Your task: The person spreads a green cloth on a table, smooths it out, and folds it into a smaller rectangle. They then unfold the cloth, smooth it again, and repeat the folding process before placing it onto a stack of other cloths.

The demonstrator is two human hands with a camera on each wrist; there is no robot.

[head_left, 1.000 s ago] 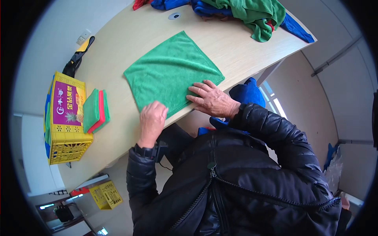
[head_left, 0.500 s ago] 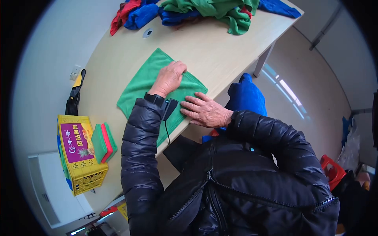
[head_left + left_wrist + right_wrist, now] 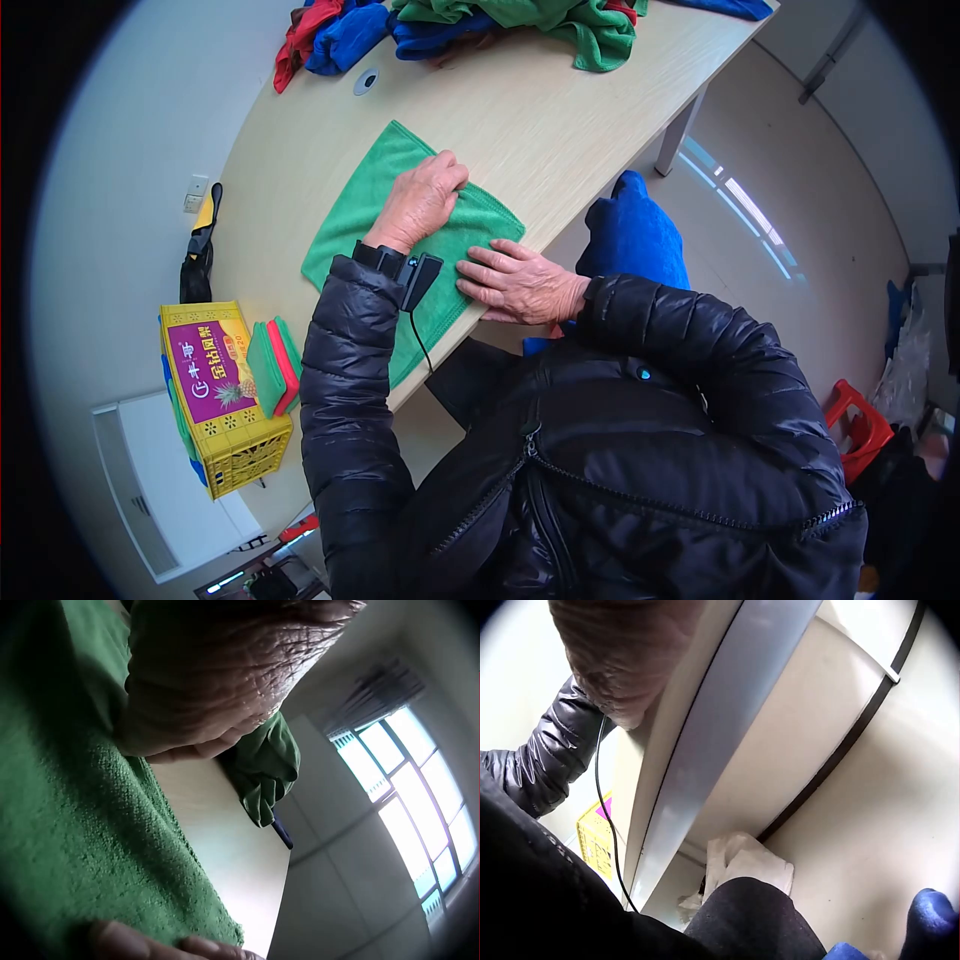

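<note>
A green cloth (image 3: 355, 215) lies spread on the table by its front edge. The left hand (image 3: 418, 200) pinches the cloth's far right edge with curled fingers; in the left wrist view this hand (image 3: 217, 682) bears on the edge of the cloth (image 3: 97, 825). Near the cloth's front corner, the right hand (image 3: 522, 283) rests flat with its fingers spread. The right wrist view shows part of the right hand (image 3: 630, 660) at the table edge, its fingertips hidden.
A yellow crate (image 3: 245, 455) stands at the left, with folded green and red cloths (image 3: 268, 365) beside it. Crumpled cloths (image 3: 600, 40) lie at the table's far side. Blue fabric (image 3: 635, 240) hangs beyond the front edge, and a red stool (image 3: 860, 430) is on the floor.
The left hand has moved from the cloth's near left side across to its far right edge and grips it there. The right hand stays on the cloth. The head view has shifted.
</note>
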